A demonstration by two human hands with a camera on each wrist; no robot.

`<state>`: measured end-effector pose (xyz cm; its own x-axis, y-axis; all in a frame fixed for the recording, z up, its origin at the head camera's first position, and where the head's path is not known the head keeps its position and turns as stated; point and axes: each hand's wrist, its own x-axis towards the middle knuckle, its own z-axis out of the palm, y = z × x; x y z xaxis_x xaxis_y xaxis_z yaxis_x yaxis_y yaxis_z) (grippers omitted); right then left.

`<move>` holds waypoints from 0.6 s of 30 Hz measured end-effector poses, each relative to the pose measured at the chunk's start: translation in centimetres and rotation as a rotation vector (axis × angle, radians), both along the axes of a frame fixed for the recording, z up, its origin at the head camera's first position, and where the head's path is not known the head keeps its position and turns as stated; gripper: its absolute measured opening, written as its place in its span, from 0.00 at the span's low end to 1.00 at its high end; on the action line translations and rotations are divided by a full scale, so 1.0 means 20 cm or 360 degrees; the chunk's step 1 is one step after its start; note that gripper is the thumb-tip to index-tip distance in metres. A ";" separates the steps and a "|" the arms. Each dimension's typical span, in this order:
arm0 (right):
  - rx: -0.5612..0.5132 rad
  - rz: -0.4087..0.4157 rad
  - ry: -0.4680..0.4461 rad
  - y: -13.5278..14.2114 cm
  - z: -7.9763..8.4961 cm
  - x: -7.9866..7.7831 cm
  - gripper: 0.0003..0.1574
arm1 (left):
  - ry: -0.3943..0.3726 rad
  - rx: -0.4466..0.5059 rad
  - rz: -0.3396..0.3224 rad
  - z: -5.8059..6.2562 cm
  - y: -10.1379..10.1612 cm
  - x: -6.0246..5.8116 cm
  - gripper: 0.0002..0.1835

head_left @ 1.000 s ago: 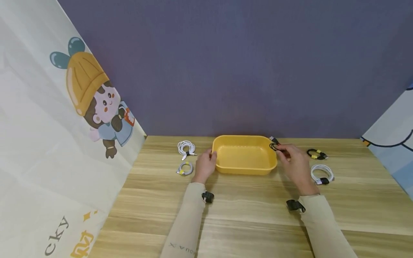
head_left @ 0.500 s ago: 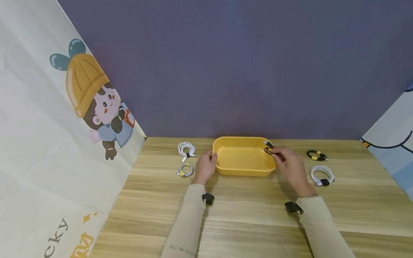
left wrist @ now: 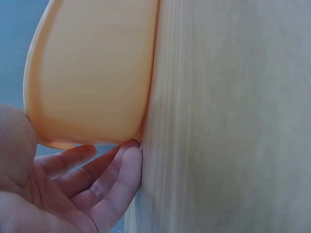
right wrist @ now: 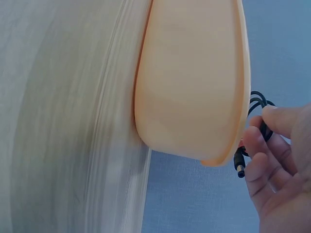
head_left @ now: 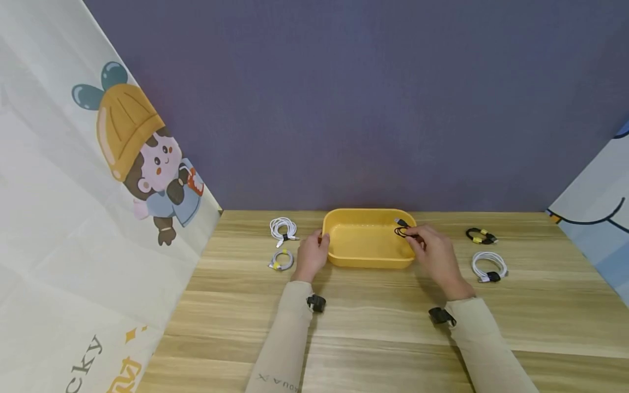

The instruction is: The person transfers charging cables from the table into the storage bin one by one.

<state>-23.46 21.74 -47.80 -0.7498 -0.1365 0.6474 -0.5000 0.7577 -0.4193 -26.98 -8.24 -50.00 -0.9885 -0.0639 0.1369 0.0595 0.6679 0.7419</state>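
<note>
A yellow plastic bin [head_left: 371, 262] stands on the table with nothing lying in it. At its left end my left hand [head_left: 312, 255] grips the wall, thumb at the rim and fingers against the outer side, as the left wrist view shows. My right hand [head_left: 437, 256] pinches a coiled black USB cable [head_left: 402, 222] between thumb and fingers over the bin's right end. Its USB plug points left over the inside. In the right wrist view, the cable's round barrel plug [right wrist: 239, 162] hangs beside the rim; part of the coil is hidden by the fingers.
Left of the bin lie a coiled white cable [head_left: 282, 225] and a smaller grey cable [head_left: 276, 266] with yellow ties. On the right are a black cable with yellow ties [head_left: 478, 239] and a white coil [head_left: 484, 255]. A dark wall panel [head_left: 373, 109] rises behind the table.
My right hand has moved left, bringing the black USB cable from the bin's right rim to over its inside. The left hand has kept its grip on the bin.
</note>
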 end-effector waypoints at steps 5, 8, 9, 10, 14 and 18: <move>0.0019 -0.0010 -0.0031 -0.01 -0.01 0.00 0.09 | -0.0004 0.0005 0.0005 -0.01 0.00 0.00 0.19; 0.0024 -0.0012 -0.0039 -0.01 -0.01 0.00 0.09 | -0.0006 0.0007 0.0005 -0.01 0.00 0.00 0.19; 0.0024 -0.0011 -0.0041 -0.01 -0.01 0.00 0.09 | -0.0007 0.0006 0.0005 0.00 0.00 0.00 0.19; 0.0025 -0.0009 -0.0041 -0.02 0.00 0.00 0.10 | -0.0008 0.0004 0.0004 0.00 0.00 0.01 0.19; 0.0040 0.0000 -0.0041 -0.03 0.00 -0.01 0.10 | -0.0009 -0.0001 0.0005 0.00 0.00 0.01 0.19; 0.0052 0.0006 -0.0057 -0.03 0.01 -0.02 0.09 | -0.0012 -0.0003 0.0005 0.00 0.00 0.01 0.19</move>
